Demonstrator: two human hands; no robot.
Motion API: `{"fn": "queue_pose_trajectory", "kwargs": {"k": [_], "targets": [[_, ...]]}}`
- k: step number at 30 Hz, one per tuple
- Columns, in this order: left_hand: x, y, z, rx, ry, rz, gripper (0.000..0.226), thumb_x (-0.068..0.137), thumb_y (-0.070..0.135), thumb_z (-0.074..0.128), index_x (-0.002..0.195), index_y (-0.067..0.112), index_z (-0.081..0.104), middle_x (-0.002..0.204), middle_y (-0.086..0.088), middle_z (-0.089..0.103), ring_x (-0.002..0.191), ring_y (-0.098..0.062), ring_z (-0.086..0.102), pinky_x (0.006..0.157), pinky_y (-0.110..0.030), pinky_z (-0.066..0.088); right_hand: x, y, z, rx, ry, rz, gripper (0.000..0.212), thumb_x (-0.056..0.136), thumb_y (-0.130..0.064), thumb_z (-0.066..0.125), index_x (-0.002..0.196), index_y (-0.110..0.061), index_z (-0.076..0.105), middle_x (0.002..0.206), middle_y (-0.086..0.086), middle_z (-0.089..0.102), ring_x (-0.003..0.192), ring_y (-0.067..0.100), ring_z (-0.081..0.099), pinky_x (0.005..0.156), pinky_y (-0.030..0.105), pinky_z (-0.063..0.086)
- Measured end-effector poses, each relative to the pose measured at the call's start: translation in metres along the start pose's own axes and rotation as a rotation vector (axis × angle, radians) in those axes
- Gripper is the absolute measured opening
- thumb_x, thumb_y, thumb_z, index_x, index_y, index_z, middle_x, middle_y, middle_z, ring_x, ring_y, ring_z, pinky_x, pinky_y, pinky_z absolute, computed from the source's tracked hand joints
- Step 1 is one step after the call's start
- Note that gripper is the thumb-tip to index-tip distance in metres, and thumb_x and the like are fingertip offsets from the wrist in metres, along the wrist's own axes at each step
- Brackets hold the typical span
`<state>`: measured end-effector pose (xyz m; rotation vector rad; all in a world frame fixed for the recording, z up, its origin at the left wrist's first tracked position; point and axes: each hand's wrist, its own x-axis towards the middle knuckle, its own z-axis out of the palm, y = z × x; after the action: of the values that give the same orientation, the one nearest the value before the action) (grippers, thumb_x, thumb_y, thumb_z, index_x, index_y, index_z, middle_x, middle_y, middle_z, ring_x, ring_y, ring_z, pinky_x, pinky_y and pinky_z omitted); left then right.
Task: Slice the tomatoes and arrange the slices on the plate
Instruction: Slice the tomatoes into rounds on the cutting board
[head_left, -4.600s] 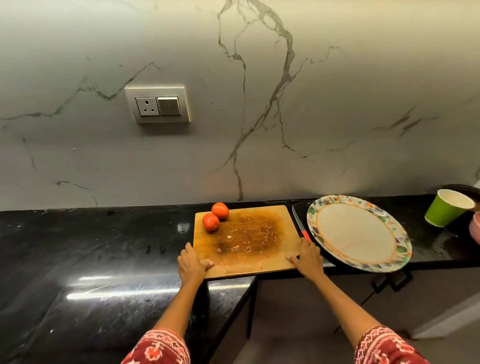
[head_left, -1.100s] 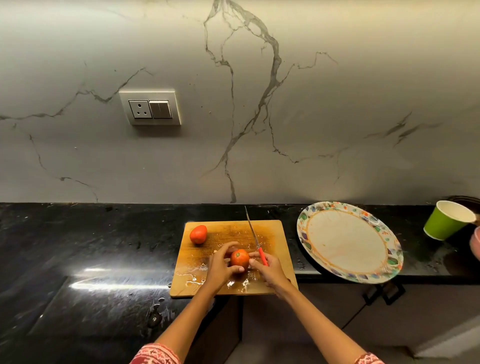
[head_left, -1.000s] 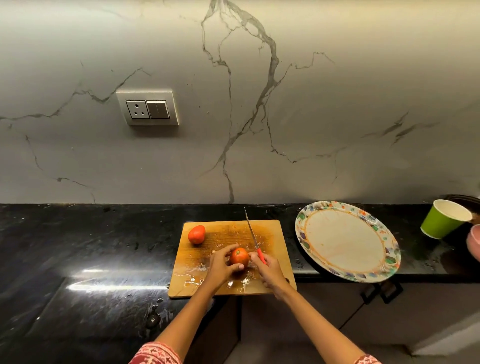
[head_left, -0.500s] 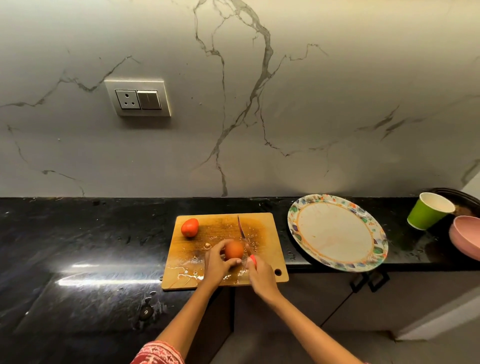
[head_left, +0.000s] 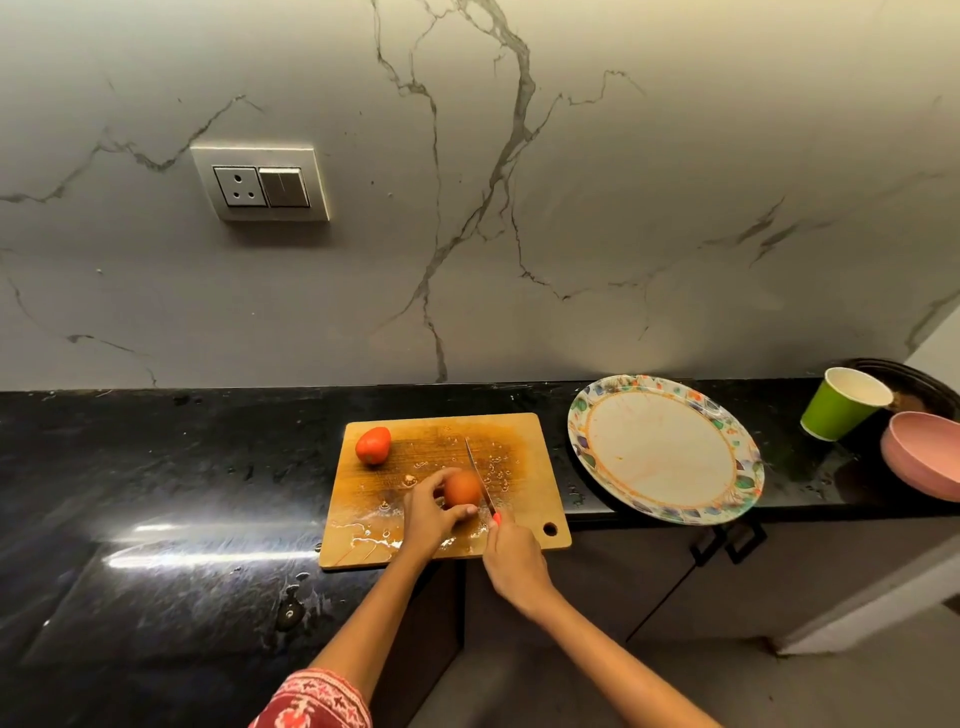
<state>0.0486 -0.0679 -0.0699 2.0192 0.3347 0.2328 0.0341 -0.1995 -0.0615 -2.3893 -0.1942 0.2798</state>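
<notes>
Wooden board (head_left: 447, 483) is carrying both tomatoes: I am pinching one tomato (head_left: 461, 488) with my left hand (head_left: 431, 512), my right hand (head_left: 511, 558) gripping the knife (head_left: 480, 480) beside it; the second tomato (head_left: 373, 445) is waiting whole, the plate (head_left: 665, 449) bare of slices.

Left hand (head_left: 428, 512) gripping a tomato (head_left: 462, 488) on the cutting board (head_left: 524, 467); right hand (head_left: 511, 553) holding a knife (head_left: 480, 475) against its right side. Second tomato (head_left: 373, 445) at board's far-left corner; plate (head_left: 665, 449) right of board.

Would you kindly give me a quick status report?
Left hand grips tomato on board. Right hand holds knife, blade at tomato's right side. Plate bare. Nothing obstructing.
</notes>
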Motion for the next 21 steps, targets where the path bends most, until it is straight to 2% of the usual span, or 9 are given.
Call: {"fn": "queue_pose_trajectory", "kwargs": {"k": [8, 12, 17, 21], "targets": [[0.001, 0.0, 0.0, 0.021, -0.011, 0.031, 0.053, 0.064, 0.003, 0.08, 0.113, 0.011, 0.062, 0.12, -0.006, 0.058, 0.109, -0.02, 0.053, 0.085, -0.028, 0.048, 0.008, -0.015, -0.006, -0.077, 0.003, 0.028, 0.029, 0.101, -0.022, 0.031, 0.115, -0.006, 0.052, 0.111, 0.014, 0.062, 0.103, 0.03, 0.06, 0.077, 0.035, 0.045], [0.001, 0.001, 0.0, 0.044, -0.02, 0.056, 0.052, 0.063, 0.005, 0.081, 0.112, 0.011, 0.062, 0.118, -0.005, 0.059, 0.107, -0.017, 0.052, 0.084, -0.025, 0.047, 0.014, -0.017, -0.005, -0.081, -0.01, 0.042, 0.029, 0.101, -0.022, 0.033, 0.116, -0.006, 0.051, 0.113, 0.014, 0.061, 0.105, 0.03, 0.059, 0.079, 0.035, 0.046], [0.004, 0.0, 0.003, 0.061, -0.008, 0.0, 0.055, 0.064, 0.009, 0.081, 0.115, 0.015, 0.06, 0.122, -0.005, 0.056, 0.112, -0.021, 0.052, 0.09, -0.034, 0.049, -0.001, -0.005, -0.001, -0.078, -0.013, 0.028, 0.031, 0.101, -0.022, 0.031, 0.125, -0.009, 0.044, 0.117, 0.013, 0.059, 0.108, 0.03, 0.058, 0.082, 0.037, 0.046], [0.002, 0.001, 0.001, 0.065, -0.023, 0.036, 0.053, 0.063, 0.005, 0.081, 0.112, 0.011, 0.062, 0.118, -0.004, 0.058, 0.108, -0.017, 0.052, 0.085, -0.023, 0.046, 0.003, -0.009, -0.001, -0.08, -0.027, 0.047, 0.032, 0.102, -0.023, 0.028, 0.121, -0.007, 0.048, 0.116, 0.015, 0.059, 0.108, 0.031, 0.058, 0.083, 0.037, 0.045]]}}
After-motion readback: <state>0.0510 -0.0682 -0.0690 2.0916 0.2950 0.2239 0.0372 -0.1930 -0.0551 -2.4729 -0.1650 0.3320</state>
